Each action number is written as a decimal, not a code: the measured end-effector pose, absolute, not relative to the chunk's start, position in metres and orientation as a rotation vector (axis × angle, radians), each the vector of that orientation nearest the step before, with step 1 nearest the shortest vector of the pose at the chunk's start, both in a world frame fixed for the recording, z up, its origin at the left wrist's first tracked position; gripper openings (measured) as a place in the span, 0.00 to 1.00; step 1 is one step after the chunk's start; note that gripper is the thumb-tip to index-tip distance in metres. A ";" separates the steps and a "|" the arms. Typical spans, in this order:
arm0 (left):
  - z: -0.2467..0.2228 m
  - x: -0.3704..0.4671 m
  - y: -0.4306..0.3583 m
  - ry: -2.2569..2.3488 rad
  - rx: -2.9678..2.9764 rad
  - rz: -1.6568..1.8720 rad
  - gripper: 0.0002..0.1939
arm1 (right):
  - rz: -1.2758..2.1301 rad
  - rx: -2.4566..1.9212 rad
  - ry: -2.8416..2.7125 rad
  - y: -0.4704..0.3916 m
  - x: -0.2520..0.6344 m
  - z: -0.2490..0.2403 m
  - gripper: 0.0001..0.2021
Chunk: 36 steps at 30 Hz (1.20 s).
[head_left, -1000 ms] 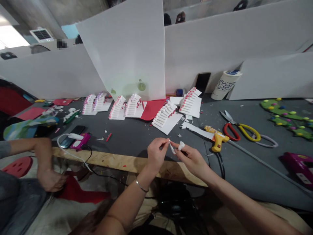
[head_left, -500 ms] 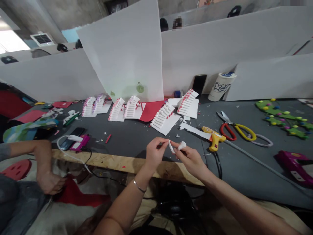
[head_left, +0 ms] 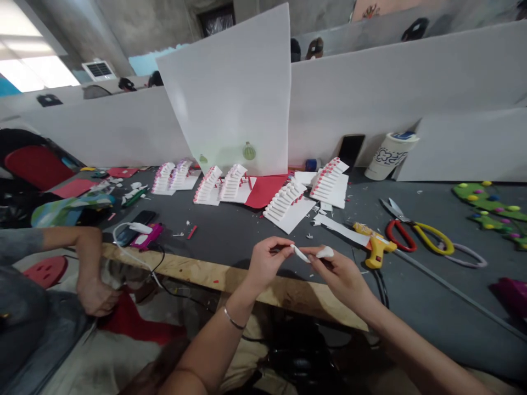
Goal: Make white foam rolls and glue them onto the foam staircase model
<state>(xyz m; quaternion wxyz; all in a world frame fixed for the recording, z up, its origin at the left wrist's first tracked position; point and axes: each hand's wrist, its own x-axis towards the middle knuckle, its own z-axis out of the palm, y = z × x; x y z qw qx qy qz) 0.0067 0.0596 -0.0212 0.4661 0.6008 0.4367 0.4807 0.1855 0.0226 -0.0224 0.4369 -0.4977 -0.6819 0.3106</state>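
Observation:
My left hand (head_left: 265, 263) pinches one end of a small white strip (head_left: 301, 254) between thumb and fingertips, just above the table's front edge. The fingers of my right hand (head_left: 341, 277) close on the strip's other end. A second white piece (head_left: 325, 252), perhaps rolled or folded, pokes out between my right fingers; its exact shape is unclear. Beyond my hands stands a white stair-like model (head_left: 284, 198) on a white card. Right of it lies a white paper strip (head_left: 341, 227), its end near a yellow hot glue gun (head_left: 376, 247).
Scissors with red and yellow handles (head_left: 411, 227) lie on the right, by a grey ring. A cup (head_left: 389, 156) and phone (head_left: 351, 151) stand at the back. More stair models (head_left: 233, 184) line the white board (head_left: 230, 99). At left, another person's hand (head_left: 96, 296) is beside red cloth.
The view has shifted, so the table appears further left and tilted. Both hands keep hold of the white strip, which now lies more level between them.

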 end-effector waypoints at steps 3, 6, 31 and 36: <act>-0.019 0.005 0.059 1.102 1.504 1.149 0.08 | 0.718 -1.213 -1.773 0.021 0.188 -0.019 0.14; -0.016 0.006 0.057 1.142 1.568 1.161 0.07 | 0.698 -1.222 -1.811 0.020 0.188 -0.015 0.15; -0.023 0.037 0.051 1.240 1.738 1.521 0.07 | 0.568 -1.218 -1.636 0.025 0.179 -0.022 0.15; -0.020 0.042 0.049 1.267 1.654 1.546 0.07 | 0.562 -1.182 -1.632 0.022 0.176 -0.023 0.15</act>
